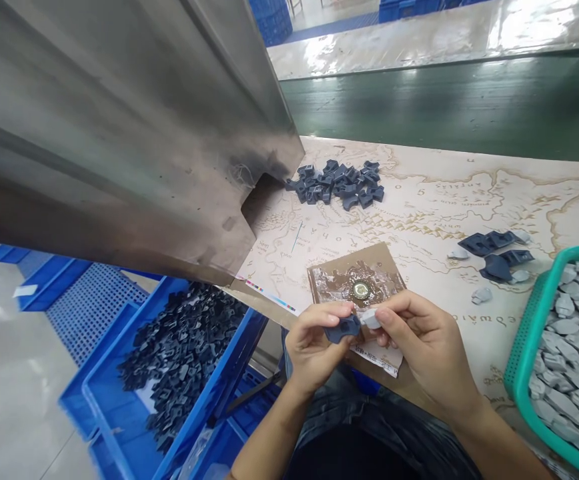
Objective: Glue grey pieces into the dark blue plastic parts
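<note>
My left hand [314,340] pinches a dark blue-grey plastic part [342,329] between thumb and fingers. Close against its right end is a small light-grey plastic piece [369,319], gripped by the thumb and fingertips of my right hand [419,333]. Whether the two pieces touch or fit into each other cannot be made out. Both hands are over the near edge of a brown board [327,287], whose top looks wet or glue-smeared around a round metal piece [361,290].
Dark parts [339,181] lie heaped on the map-printed table [419,267]. A green basket [519,387] of light-grey pieces stands right, near several loose dark and grey parts [497,267]. A blue crate [104,400] of dark parts sits lower left, below a metal panel [134,153].
</note>
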`<action>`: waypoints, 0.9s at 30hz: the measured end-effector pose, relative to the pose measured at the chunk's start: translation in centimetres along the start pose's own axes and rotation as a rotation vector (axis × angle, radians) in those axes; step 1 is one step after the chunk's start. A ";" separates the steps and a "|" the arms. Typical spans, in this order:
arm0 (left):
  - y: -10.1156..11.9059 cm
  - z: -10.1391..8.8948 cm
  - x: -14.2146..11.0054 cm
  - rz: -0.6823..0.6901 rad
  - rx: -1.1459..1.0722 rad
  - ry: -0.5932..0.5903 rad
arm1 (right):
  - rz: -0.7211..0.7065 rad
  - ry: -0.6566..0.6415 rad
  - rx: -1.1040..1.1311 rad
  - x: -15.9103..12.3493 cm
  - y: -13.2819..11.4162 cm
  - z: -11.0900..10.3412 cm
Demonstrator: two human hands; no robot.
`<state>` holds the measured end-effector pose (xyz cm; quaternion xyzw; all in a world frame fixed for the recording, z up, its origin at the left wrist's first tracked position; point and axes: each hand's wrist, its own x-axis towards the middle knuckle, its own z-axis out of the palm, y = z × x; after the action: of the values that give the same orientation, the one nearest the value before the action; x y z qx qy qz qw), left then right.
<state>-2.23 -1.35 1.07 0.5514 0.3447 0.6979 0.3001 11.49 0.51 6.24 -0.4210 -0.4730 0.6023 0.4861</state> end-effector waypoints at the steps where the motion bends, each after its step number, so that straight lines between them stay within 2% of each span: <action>1: 0.0 0.0 0.0 0.003 -0.003 0.000 | 0.001 -0.002 -0.001 0.0 0.0 0.0; 12: -0.2 -0.1 0.1 0.076 0.026 -0.063 | 0.034 -0.016 -0.040 -0.1 0.4 0.0; 20: -0.8 -0.6 -0.2 0.194 0.176 -0.138 | 0.037 -0.124 -0.035 -0.2 0.5 -0.2; 25: -1.0 -0.4 0.2 0.192 0.187 -0.170 | 0.022 -0.078 -0.078 0.4 1.1 -0.1; 27: -0.8 -0.8 1.4 0.161 0.185 -0.257 | 0.019 -0.040 -0.102 0.4 0.9 -0.1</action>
<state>-3.32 0.09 1.11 0.6871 0.3212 0.6087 0.2327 11.38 0.83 5.28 -0.4373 -0.5087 0.5904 0.4488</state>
